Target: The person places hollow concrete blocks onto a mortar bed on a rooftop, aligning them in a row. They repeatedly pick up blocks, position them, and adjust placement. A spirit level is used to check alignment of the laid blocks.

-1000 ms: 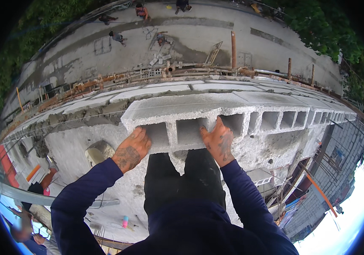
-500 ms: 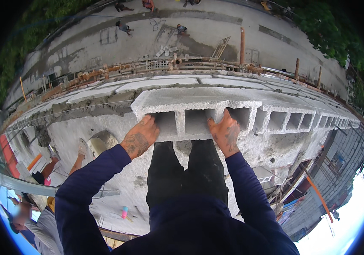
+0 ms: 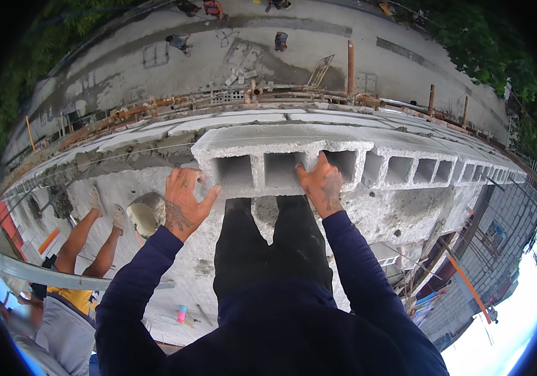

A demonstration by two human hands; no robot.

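Observation:
A hollow concrete block (image 3: 281,138) with open cells facing me lies at the end of a row of similar blocks (image 3: 415,169) on the wall top, beside a taut pale string. My right hand (image 3: 320,187) grips the block's near web, its fingers and thumb reaching into two cells. My left hand (image 3: 185,199) is at the block's left end, fingers curled but apart from the thumb, holding nothing. Wet grey mortar (image 3: 124,156) runs along the course left of the block. My legs are below the block.
A co-worker (image 3: 74,238) is close at lower left, near a metal bar (image 3: 36,270) and a pale bucket (image 3: 146,219). Rusty pipes (image 3: 350,69) stand beyond the wall; several people (image 3: 179,42) are on the pavement far below. Rebar and an orange pipe (image 3: 469,288) are at right.
My left hand has let go of the block's left cell and shifted slightly outward, fingers loosened. My right hand still grips. The co-worker at lower left has moved further into view.

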